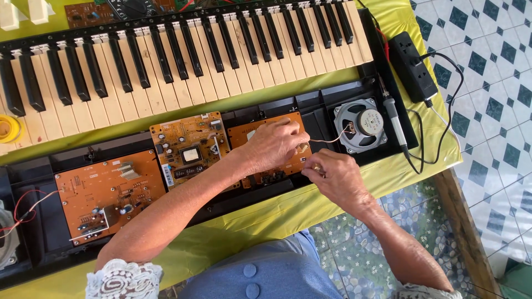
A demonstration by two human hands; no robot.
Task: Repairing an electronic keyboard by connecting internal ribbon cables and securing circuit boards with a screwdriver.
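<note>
An opened electronic keyboard lies across the table, its black lower case point(310, 108) holding orange circuit boards and a round speaker point(363, 123). My left hand point(272, 145) rests over the right-hand orange board point(244, 133), fingers pinched together near a thin wire point(331, 138) that runs to the speaker. My right hand point(335, 176) is at the case's front edge just right of the left hand, fingertips closed on the near end of that wire. What the left fingers grip is hidden.
The key assembly point(183, 61) lies behind the case. A middle board point(189, 148) and a left board point(108, 191) sit in the case. A soldering iron point(394, 119) and a black power strip point(410, 63) lie at right on the yellow-green cloth point(249, 227). A yellow tape roll point(8, 128) is at left.
</note>
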